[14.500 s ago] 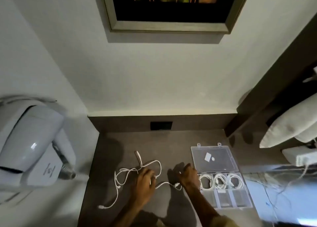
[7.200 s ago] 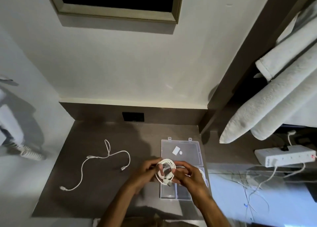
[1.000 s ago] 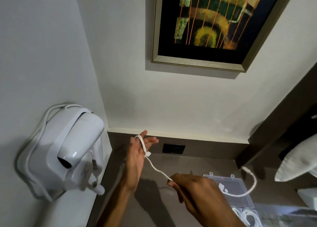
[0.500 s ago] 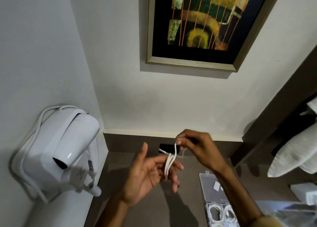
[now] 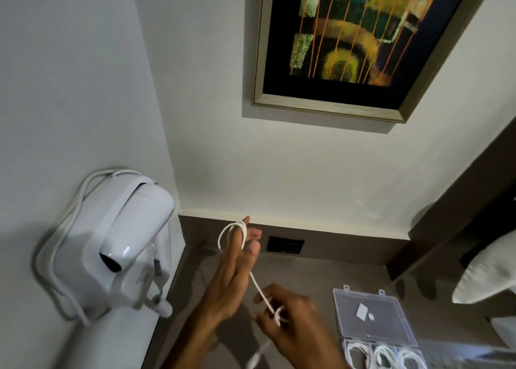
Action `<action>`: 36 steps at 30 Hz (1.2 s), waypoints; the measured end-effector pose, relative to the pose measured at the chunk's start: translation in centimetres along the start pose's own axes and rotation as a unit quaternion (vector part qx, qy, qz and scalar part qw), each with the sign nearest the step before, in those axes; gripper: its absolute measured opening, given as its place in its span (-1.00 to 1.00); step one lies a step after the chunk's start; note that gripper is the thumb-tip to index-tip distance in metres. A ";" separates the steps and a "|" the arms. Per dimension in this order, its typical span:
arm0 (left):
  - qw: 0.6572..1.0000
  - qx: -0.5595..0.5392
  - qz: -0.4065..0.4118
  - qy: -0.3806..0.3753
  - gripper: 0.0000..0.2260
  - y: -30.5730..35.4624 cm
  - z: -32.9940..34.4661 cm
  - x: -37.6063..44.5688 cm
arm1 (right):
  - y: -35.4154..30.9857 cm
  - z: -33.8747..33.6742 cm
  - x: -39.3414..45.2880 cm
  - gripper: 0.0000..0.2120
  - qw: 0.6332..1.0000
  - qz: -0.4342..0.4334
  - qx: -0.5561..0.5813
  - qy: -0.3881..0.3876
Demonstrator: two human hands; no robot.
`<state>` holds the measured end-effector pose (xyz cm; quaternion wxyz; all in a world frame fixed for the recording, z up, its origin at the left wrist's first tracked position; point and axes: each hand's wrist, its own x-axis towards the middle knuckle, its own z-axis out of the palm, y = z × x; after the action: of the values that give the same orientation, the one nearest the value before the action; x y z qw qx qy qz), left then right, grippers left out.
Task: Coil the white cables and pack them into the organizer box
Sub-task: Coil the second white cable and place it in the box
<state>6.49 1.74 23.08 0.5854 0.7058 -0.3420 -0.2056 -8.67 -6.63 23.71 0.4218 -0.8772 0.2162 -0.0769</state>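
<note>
My left hand is raised over the brown counter with its fingers straight, and a white cable is looped twice around its fingertips. The cable runs down to my right hand, which pinches it lower and nearer to me; a blurred loose end hangs below that hand. The clear organizer box lies open at the lower right, with three coiled white cables in its near compartments.
A white wall-mounted hair dryer sticks out at the left. A framed painting hangs above, and a black socket sits in the counter's back panel. A white rolled towel lies at the right edge.
My right hand has come down from the left hand's fingertips to below and right of them, drawing the cable out. Another loop now lies round my left fingers, which have straightened and lifted.
</note>
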 end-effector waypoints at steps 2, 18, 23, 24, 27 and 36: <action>0.998 0.052 -0.006 -0.027 -0.48 -0.4 0.4 -0.8 | -0.7 -2.0 -0.4 -0.80 0.992 -0.028 -0.123 0.025; 0.885 -0.368 -0.058 -0.278 -0.02 4.4 0.1 -1.1 | 4.7 -3.4 5.7 -0.78 0.958 -0.077 0.278 0.007; 0.894 -0.347 -0.073 -0.274 -0.01 3.8 -0.2 -1.5 | 6.4 -0.9 5.4 -0.55 0.915 -0.009 0.399 0.056; 0.893 -0.350 -0.078 -0.272 -0.02 3.8 -0.4 -1.6 | 6.7 -0.8 5.3 -0.52 0.903 0.000 0.426 0.061; 0.911 -0.300 -0.073 -0.272 -0.03 3.5 -1.5 -1.4 | 7.3 -1.9 5.0 -0.63 0.887 0.031 0.448 0.111; 0.896 -0.396 -0.062 -0.189 -0.12 4.0 -1.0 -0.3 | 5.9 0.6 3.6 -0.78 0.975 -0.004 0.223 0.016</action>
<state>6.02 2.28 27.18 0.7270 0.3832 -0.2916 -0.4895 -7.14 -11.05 18.66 0.6032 -0.7604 0.1964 -0.1391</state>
